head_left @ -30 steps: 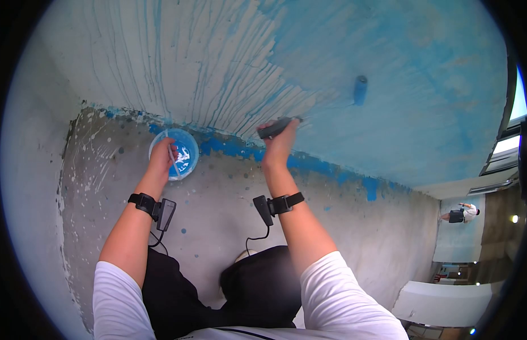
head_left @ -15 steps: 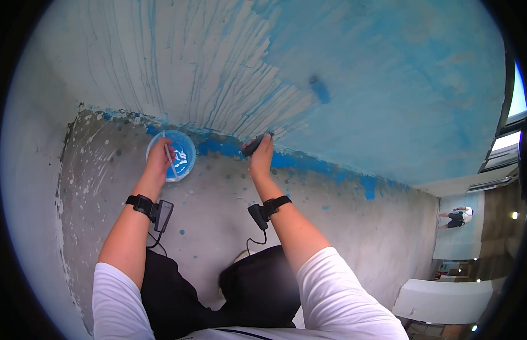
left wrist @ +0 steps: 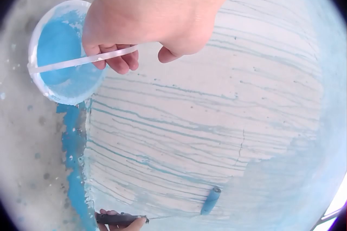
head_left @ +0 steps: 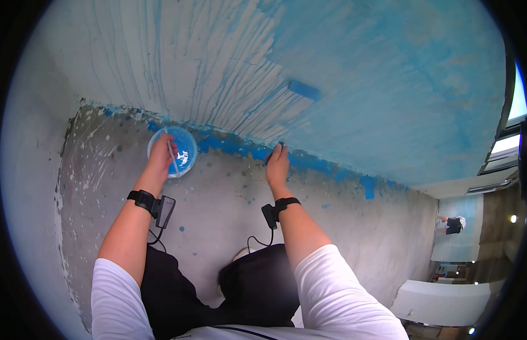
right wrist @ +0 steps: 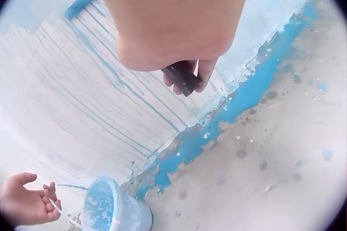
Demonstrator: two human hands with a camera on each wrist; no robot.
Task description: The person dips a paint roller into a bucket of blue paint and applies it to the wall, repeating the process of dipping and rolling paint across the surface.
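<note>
My left hand (head_left: 159,157) holds the thin white bail of a paint bucket (head_left: 192,148), fingers hooked under the bail (left wrist: 111,55) in the left wrist view. Blue paint shows inside the bucket, which is at the foot of the wall. Farther right, my right hand (head_left: 279,165) grips the dark handle (right wrist: 183,79) of a paint roller. The roller's blue sleeve (head_left: 304,90) lies against the wall, at the border between streaked white and blue paint. In the left wrist view, a thin rod joins the sleeve (left wrist: 211,200) to the gripped handle (left wrist: 116,219).
Blue drips run down the pale wall (head_left: 218,62). A strip of spilled blue paint (head_left: 235,146) follows the wall's base on the grey, spattered floor (head_left: 212,209). Another person (head_left: 455,224) is by the far wall, with windows (head_left: 506,144) at the right.
The roller sleeve has moved left across the wall and slightly down. My right hand has dropped lower, shifting left and then back right. The left hand and bucket have barely moved.
</note>
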